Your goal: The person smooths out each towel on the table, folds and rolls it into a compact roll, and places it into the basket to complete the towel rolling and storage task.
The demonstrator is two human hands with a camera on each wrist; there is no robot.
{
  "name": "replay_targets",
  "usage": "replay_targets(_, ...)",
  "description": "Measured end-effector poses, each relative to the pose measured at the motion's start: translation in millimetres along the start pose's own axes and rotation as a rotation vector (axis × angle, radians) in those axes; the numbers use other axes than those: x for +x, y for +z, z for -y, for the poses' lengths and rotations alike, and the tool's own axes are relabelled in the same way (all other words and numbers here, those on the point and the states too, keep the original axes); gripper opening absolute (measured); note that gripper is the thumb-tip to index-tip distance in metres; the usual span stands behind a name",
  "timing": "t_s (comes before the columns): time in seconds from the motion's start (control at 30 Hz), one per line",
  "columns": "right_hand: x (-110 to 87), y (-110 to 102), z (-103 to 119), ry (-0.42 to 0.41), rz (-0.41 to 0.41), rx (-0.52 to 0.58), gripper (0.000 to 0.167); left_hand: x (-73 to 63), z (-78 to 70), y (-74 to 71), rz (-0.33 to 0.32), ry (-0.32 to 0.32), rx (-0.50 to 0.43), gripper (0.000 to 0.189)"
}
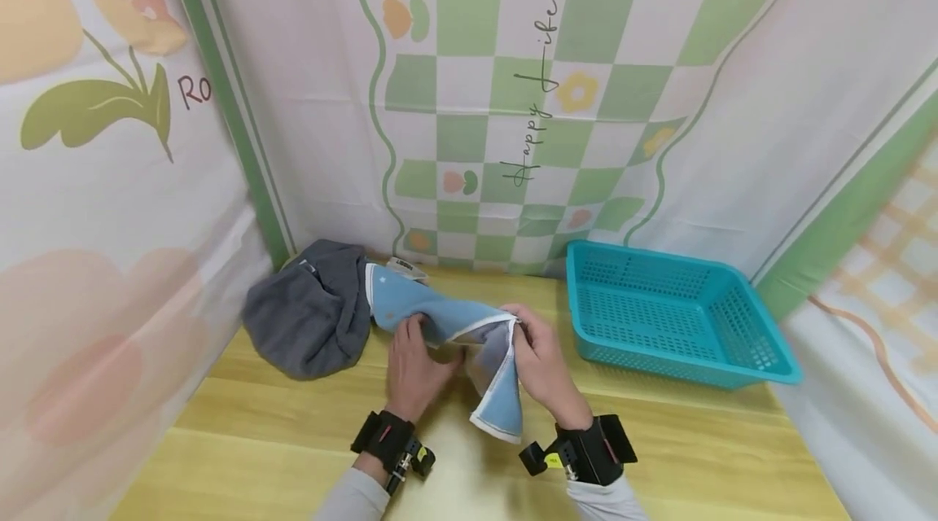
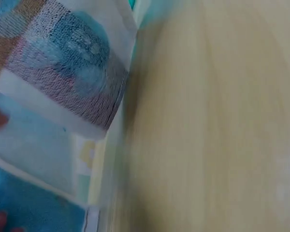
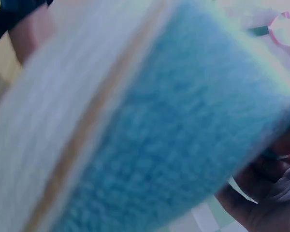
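Note:
A light blue towel [image 1: 432,301] with white edging is held off the wooden table in both hands, its near end folded and hanging down. The left hand [image 1: 416,370] grips its lower edge near the middle. At the right end, the right hand [image 1: 544,362] pinches the white-edged border between thumb and fingers. A brown, purple and blue pattern shows on the towel [image 2: 82,53] in the left wrist view. Its fuzzy blue side fills much of the right wrist view, with curled fingers [image 3: 266,186] at the lower right edge. The towel's far left end touches a grey cloth [image 1: 311,317].
The grey cloth lies bunched at the table's back left. A turquoise perforated basket [image 1: 677,256] stands at the back right, beyond the right hand. Printed curtains [image 1: 469,122] hang close behind the table [image 1: 689,456] and along both sides.

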State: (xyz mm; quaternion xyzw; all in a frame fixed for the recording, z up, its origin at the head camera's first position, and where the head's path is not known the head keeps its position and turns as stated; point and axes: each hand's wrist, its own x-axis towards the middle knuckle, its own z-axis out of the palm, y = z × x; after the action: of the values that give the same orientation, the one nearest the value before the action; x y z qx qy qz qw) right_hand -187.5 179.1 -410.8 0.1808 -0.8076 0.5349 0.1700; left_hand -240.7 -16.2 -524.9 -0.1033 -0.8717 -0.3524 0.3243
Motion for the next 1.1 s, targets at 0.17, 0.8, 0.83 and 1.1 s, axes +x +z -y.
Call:
replay_targets(0.17,-4.6,-1,-2,0.014,-0.008,0.029,0.034,8.4,1.2,-1.0,-0.026,-0.066,-0.020,0.059)
replay_targets(0.8,-51.1,-42,-65,0.225,0.154,-0.237,0.030,39.0,41.9,-54.0,0.045,-0.080,0.023,0.036)
replay_targets(0.83,-52.8,-47,-69,0.194,0.164,-0.257,0.035,41.8,42.8,-56.6,0.038,-0.082,0.027,0.037)
replay_targets(1.1,-53.8,-89,-71,0.061,0.119,-0.356,0.042,73.7,40.5,-75.4,-0.011,-0.003,0.028,0.028)
